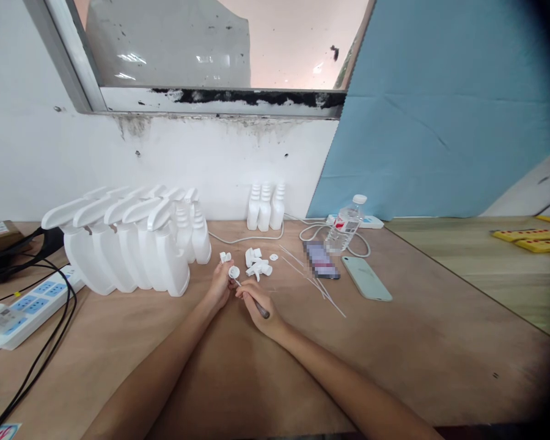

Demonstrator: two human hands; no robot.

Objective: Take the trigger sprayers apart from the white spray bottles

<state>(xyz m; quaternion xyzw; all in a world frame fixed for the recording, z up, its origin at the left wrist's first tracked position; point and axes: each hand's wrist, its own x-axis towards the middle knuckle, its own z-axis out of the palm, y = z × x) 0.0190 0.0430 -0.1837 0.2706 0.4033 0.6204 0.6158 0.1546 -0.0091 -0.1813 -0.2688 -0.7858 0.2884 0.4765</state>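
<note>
My left hand (pixel 219 287) is closed around a white plastic spray head (pixel 233 272), its round open collar turned up toward me. In my right hand (pixel 266 305) is a slim tool with a dark rounded handle (pixel 262 310). Its thin shaft points at the collar; whether the tip touches is too small to tell. Just beyond my hands lie several loose white spray-head parts (pixel 258 266) and a small white disc (pixel 274 257). Thin white tubes (pixel 321 287) are scattered to the right of them.
White jugs with handles (pixel 132 256) and small white bottles (pixel 197 235) stand at the left. More small bottles (pixel 265 208) stand by the wall. A power strip (pixel 36 305) with black cables lies far left. To the right are two phones (pixel 366 278) (pixel 321 260) and a water bottle (pixel 346 226).
</note>
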